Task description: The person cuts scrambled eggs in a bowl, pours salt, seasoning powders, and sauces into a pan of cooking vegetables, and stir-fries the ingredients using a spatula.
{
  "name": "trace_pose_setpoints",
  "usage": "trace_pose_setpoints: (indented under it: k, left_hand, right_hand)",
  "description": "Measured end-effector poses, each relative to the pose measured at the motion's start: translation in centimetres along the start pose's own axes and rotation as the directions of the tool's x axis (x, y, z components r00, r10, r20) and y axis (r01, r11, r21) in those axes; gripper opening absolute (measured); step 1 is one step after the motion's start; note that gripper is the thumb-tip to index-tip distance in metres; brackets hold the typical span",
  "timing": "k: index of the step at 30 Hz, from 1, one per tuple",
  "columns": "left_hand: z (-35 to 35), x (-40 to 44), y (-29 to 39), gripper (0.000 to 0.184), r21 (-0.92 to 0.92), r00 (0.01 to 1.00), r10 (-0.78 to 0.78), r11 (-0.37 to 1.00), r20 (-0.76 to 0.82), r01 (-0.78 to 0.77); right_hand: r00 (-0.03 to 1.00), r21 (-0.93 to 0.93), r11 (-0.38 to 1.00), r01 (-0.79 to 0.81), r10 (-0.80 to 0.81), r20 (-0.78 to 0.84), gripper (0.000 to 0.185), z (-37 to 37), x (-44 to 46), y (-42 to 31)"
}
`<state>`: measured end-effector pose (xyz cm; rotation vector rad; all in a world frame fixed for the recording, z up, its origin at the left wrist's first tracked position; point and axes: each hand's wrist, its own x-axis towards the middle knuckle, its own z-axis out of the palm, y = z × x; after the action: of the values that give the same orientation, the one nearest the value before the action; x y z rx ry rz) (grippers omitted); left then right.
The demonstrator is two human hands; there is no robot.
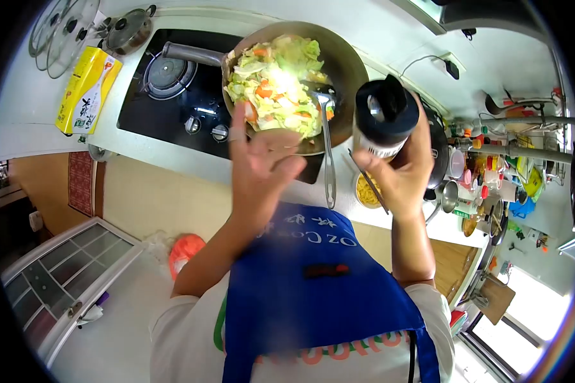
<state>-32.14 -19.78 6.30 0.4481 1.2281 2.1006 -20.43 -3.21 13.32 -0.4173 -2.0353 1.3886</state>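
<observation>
My right hand (404, 182) is wrapped around a seasoning jar (375, 148) with a black flip-top lid, raised beside the wok's right edge. The lid faces the camera, and its flap appears lifted. Apart from it, my left hand (262, 169) hovers over the wok's near rim, fingers spread and holding nothing visible. Behind the hands sits a large wok (346, 60) filled with chopped cabbage and orange pieces (271, 89). A metal spatula (329, 159) rests in the wok, its handle hanging over the near rim toward me.
A black gas hob (140, 112) carries a bare burner (170, 76) on the left. Left of it stand a yellow carton (88, 92) and a lidded pot (129, 32). A bowl of yellow food (367, 191) with chopsticks (378, 196) sits on the counter below the jar.
</observation>
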Motion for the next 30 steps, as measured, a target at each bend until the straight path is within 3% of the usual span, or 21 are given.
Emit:
trace_pose_setpoints:
  k: [2, 3, 4, 6, 7, 8, 10, 12, 13, 16, 17, 20, 24, 27, 30]
  left_hand:
    - [-2.2, 0.3, 1.5, 0.097, 0.066, 0.992, 0.120, 0.991, -0.037, -0.117]
    - [-3.1, 0.4, 2.1, 0.092, 0.129, 0.978, 0.186, 0.976, -0.094, -0.173]
    - [-4.1, 0.6, 2.4, 0.090, 0.184, 0.956, 0.257, 0.956, -0.140, -0.230]
    - [-5.3, 0.7, 3.8, 0.079, 0.325, 0.915, 0.316, 0.918, -0.252, -0.227]
    - [-5.4, 0.8, 4.5, 0.077, 0.354, 0.898, 0.297, 0.919, -0.325, -0.175]
    - [-6.0, 0.9, 4.7, 0.076, 0.376, 0.888, 0.300, 0.913, -0.349, -0.160]
    - [-7.0, 1.1, 4.9, 0.075, 0.411, 0.862, 0.309, 0.902, -0.402, -0.132]
    - [-7.1, 1.2, 5.1, 0.074, 0.388, 0.845, 0.292, 0.915, -0.448, -0.111]
    - [-7.3, 1.3, 5.2, 0.075, 0.391, 0.843, 0.283, 0.915, -0.458, -0.095]
    - [-7.4, 1.5, 4.7, 0.076, 0.370, 0.835, 0.265, 0.926, -0.483, -0.081]
    - [-7.6, 1.7, 4.7, 0.077, 0.361, 0.838, 0.262, 0.929, -0.479, -0.084]
    - [-8.5, 1.9, 4.2, 0.087, 0.350, 0.859, 0.246, 0.933, -0.449, -0.085]
    - [-8.1, 2.1, 4.2, 0.088, 0.331, 0.864, 0.252, 0.938, -0.436, -0.106]
    - [-7.9, 2.7, 4.3, 0.089, 0.324, 0.866, 0.247, 0.940, -0.435, -0.106]
    - [-7.8, 2.5, 4.1, 0.088, 0.330, 0.878, 0.242, 0.938, -0.414, -0.103]
  right_hand:
    - [0.988, -0.264, 0.954, 0.143, -0.151, -0.012, 0.100, 0.0, 2.8, -0.1]
    - [0.983, -0.208, 0.968, 0.138, -0.160, -0.094, 0.096, 0.7, 3.7, 0.3]
    - [0.951, -0.269, 0.938, 0.219, -0.267, -0.156, 0.091, 1.1, 4.7, 1.4]
    - [0.915, -0.624, 0.717, 0.312, -0.404, -0.007, 0.081, 1.3, 7.9, 4.6]
    - [0.995, -0.684, 0.726, 0.072, -0.096, 0.003, 0.074, 2.0, 8.7, 4.4]
    - [0.993, -0.672, 0.738, 0.060, -0.110, -0.032, 0.070, 2.3, 9.4, 6.0]
    - [0.954, -0.740, 0.655, 0.151, -0.294, -0.066, 0.068, 3.2, 10.9, 7.8]
    - [0.963, -0.760, 0.595, 0.263, -0.204, 0.174, 0.067, 3.5, 12.3, 9.9]
    - [0.989, -0.764, 0.629, 0.146, -0.110, 0.098, 0.066, 3.9, 12.4, 9.6]
    - [0.962, -0.806, 0.530, 0.263, -0.085, 0.258, 0.064, 4.1, 13.7, 10.9]
    - [0.976, -0.810, 0.555, 0.190, -0.018, 0.216, 0.063, 4.1, 13.5, 10.5]
    - [0.951, -0.807, 0.516, 0.286, -0.048, 0.306, 0.064, 4.1, 13.8, 10.2]
    - [0.944, -0.828, 0.481, 0.289, -0.002, 0.329, 0.065, 4.0, 13.5, 10.6]
    - [0.957, -0.810, 0.512, 0.287, -0.112, 0.268, 0.071, 3.9, 13.4, 11.1]
    - [0.949, -0.802, 0.523, 0.289, -0.048, 0.311, 0.070, 3.8, 12.8, 10.1]
